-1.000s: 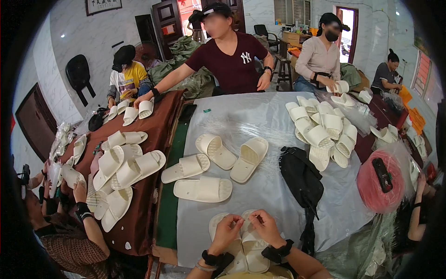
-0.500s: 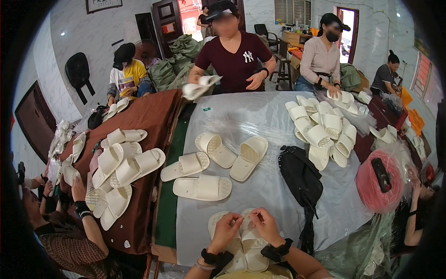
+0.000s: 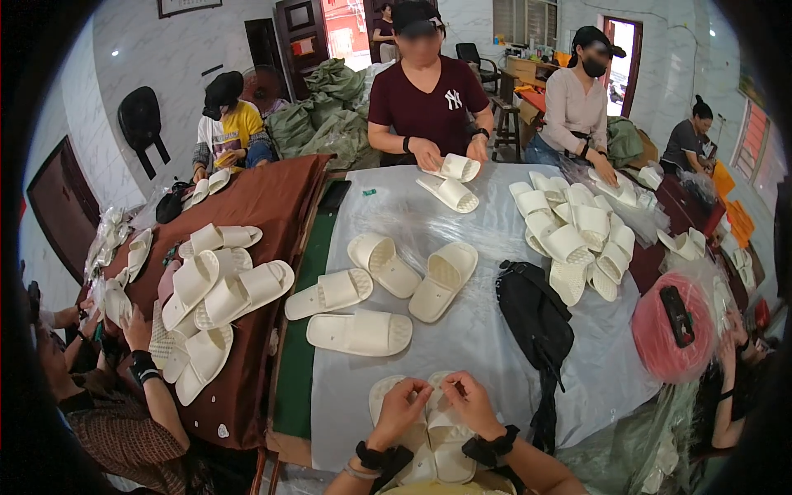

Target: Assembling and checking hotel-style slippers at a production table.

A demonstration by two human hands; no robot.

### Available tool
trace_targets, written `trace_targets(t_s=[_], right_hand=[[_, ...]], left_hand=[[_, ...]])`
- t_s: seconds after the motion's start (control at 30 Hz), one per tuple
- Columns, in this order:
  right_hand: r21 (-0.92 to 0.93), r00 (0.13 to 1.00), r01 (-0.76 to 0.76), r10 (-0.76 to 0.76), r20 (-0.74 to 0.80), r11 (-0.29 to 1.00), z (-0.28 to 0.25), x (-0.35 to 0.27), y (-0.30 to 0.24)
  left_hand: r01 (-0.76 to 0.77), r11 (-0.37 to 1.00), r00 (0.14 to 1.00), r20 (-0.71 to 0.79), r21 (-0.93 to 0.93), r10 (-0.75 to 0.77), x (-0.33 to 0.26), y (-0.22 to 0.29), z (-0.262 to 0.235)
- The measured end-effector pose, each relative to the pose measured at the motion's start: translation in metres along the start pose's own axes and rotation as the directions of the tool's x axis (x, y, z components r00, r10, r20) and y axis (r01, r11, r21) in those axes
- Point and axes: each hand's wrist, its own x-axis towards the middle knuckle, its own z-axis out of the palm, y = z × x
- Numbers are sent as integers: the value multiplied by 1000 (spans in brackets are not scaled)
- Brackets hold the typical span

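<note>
A pair of cream-white slippers lies side by side at the near edge of the table, the left slipper [image 3: 420,464] beside the right slipper [image 3: 454,463]. Over their far ends hover my left hand [image 3: 402,410] and my right hand [image 3: 471,404]. Each has thumb and fingers pinched together, the fingertips close to each other. Anything between them is too small to make out. Dark bands circle both wrists. Beyond my hands lie several loose slippers, the nearest slipper [image 3: 359,333] pointing sideways.
A black bag [image 3: 532,318] lies right of centre on the plastic-covered table [image 3: 462,363]. Slippers are heaped at the far right [image 3: 577,227] and on the brown cloth [image 3: 289,194] at left. A pink plastic roll [image 3: 656,330] stands at right. Co-workers surround the tables.
The person opposite has brought a pair of slippers down to the table's far edge, both hands now at them. A person at far right has reached lower. My hands have barely moved.
</note>
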Motion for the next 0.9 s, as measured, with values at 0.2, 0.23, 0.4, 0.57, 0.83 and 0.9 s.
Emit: trace_targets(t_s=[0.2,0.23,0.4,0.57,0.83,0.9], right_hand=[[3,1000,-19,19,0,1000,3,0,-8],[-8,999,-28,28,15,1000,2,-1,-6],[-74,998,-60,60,3,995,4,-5,-13],[78,991,-121,124,-44,990,2,-5,0],[116,994,-102,104,-15,988,0,-1,2],[33,996,-90,90,-2,995,0,-1,3]], left_hand=[[-51,998,999,-9,36,51,-1,-2,-1],[-61,998,998,-8,34,62,-4,4,-1],[3,1000,1000,-25,31,-2,-8,-15,1],[21,998,1000,-4,53,-21,-6,0,0],[-20,999,1000,-21,30,21,-3,4,-3],[-11,1000,1000,-21,5,11,-4,1,-2]])
